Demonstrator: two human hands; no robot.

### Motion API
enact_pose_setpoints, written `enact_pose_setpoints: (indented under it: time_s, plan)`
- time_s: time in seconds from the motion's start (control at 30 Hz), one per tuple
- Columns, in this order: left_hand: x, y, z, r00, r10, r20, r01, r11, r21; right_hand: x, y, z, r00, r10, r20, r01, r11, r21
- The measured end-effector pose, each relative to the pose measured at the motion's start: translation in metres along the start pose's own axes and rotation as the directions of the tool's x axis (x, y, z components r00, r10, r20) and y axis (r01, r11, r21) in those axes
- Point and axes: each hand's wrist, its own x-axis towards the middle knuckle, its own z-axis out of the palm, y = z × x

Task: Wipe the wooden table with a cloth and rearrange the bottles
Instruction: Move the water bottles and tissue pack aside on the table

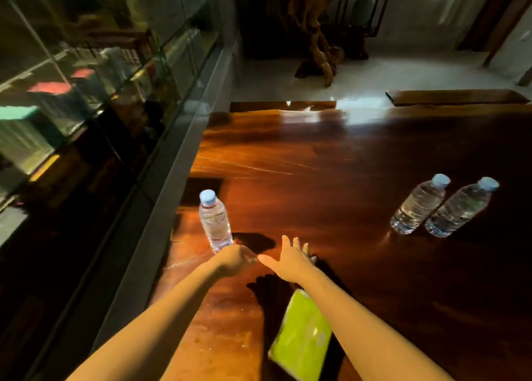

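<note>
A clear water bottle (215, 222) with a pale blue cap stands upright near the left edge of the glossy wooden table (331, 164). My left hand (233, 259) is right at its base with fingers curled; something clear glints by the fingertips, and whether the hand grips anything is unclear. Beside it, my right hand (290, 258) hovers just above the table, fingers spread, holding nothing. Two more water bottles (419, 205) (460, 208) stand side by side at the right. A bright green flat cloth or pack (302, 337) lies on the table under my right forearm.
A glass-fronted cabinet (86, 78) with boxes on shelves runs along the table's left edge. Beyond the far end are a pale floor, a carved wooden root stand (316, 49) and a wooden bench (454, 97).
</note>
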Motion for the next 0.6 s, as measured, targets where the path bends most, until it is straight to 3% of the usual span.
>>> enact_pose_setpoints:
  time_s: [0.17,0.33,0.43,0.6]
  plan:
    - [-0.007,-0.059,-0.022,0.993,-0.097,-0.063,0.092,0.993,-0.079,0.008,-0.06,0.016,0.999,-0.05,0.005,0.05,0.999,0.011]
    - [-0.002,-0.091,-0.041,0.93,-0.277,-0.243,0.216,0.944,-0.25,0.019,-0.094,0.022,0.998,-0.056,-0.029,0.057,0.998,0.019]
    - [0.009,-0.093,-0.052,0.91,-0.257,-0.327,0.113,0.91,-0.399,0.027,-0.108,0.02,0.997,-0.056,-0.054,0.058,0.998,0.039]
    - [0.027,-0.081,-0.067,0.912,-0.049,-0.407,-0.194,0.824,-0.533,0.041,-0.116,0.019,0.993,-0.042,-0.107,0.052,0.995,0.09]
